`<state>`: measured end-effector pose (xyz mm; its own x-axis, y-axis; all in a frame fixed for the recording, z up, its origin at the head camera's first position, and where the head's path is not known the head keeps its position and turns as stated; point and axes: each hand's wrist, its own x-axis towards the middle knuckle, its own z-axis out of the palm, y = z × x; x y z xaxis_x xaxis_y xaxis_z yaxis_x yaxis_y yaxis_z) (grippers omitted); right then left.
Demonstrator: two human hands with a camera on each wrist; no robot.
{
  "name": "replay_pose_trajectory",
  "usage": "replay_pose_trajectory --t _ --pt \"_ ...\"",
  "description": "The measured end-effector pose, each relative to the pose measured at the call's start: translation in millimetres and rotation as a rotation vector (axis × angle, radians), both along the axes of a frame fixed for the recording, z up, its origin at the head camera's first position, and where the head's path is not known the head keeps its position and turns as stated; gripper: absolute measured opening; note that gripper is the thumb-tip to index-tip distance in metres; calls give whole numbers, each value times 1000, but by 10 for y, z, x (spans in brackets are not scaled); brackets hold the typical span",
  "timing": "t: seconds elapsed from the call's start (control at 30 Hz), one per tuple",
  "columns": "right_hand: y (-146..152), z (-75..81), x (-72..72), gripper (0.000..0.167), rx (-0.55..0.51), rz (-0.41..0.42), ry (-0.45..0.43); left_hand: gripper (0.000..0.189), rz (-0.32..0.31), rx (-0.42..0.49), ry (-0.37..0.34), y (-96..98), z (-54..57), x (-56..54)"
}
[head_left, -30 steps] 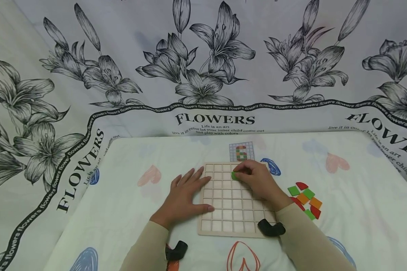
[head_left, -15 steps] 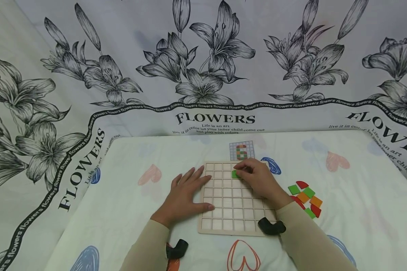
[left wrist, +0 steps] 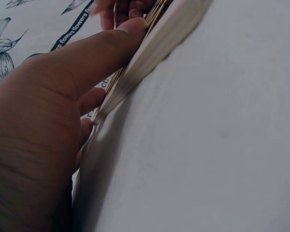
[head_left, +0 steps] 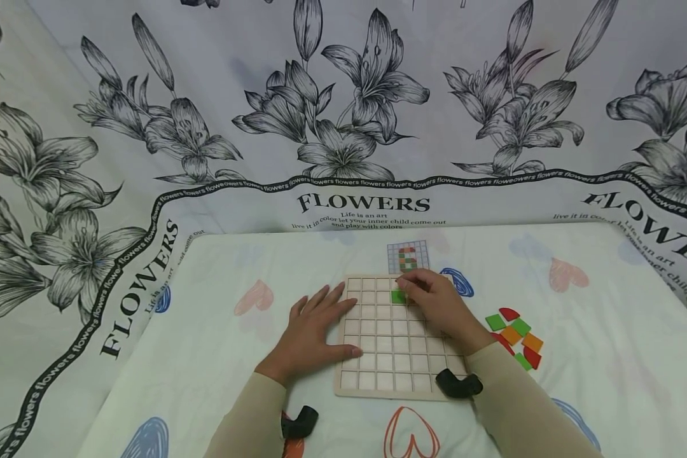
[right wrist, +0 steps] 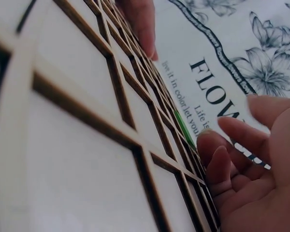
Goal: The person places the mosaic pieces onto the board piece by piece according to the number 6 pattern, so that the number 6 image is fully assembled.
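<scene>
A wooden grid board [head_left: 368, 344] lies in front of me, divided into small square cells. My left hand [head_left: 309, 334] rests at its left edge with fingers spread, index fingertip and thumb over the frame. In the left wrist view, the left thumb [left wrist: 101, 55] lies along the board's side. A green square tile [head_left: 398, 297] sits in a cell in the upper part of the board. My right hand [head_left: 435, 302] is over the board's upper right, its fingertips close to that tile. In the right wrist view, the right fingers [right wrist: 241, 159] are loosely bent beside the green tile [right wrist: 184, 128], pinching nothing.
Behind the board lies a small pattern card [head_left: 408, 256] with a coloured figure on a grid. Several loose tiles, such as an orange square [head_left: 532, 342] and a red rounded piece [head_left: 509, 314], lie right of the right forearm. A floral cloth [head_left: 366, 152] hangs behind.
My right fingertips have drawn slightly up and right off the green tile, so more of it shows in its cell. The left hand has stayed in place.
</scene>
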<state>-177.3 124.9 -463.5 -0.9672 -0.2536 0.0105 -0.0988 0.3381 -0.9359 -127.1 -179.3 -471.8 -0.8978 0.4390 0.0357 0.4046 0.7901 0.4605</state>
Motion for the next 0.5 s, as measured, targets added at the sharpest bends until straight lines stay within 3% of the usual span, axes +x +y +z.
replay_pose_trajectory --t 0.17,0.5 --pt "20 33 11 49 -103 2 -40 96 -2 6 0 -2 3 3" --pt "26 76 31 57 -203 69 31 95 -3 1 6 -7 1 10"
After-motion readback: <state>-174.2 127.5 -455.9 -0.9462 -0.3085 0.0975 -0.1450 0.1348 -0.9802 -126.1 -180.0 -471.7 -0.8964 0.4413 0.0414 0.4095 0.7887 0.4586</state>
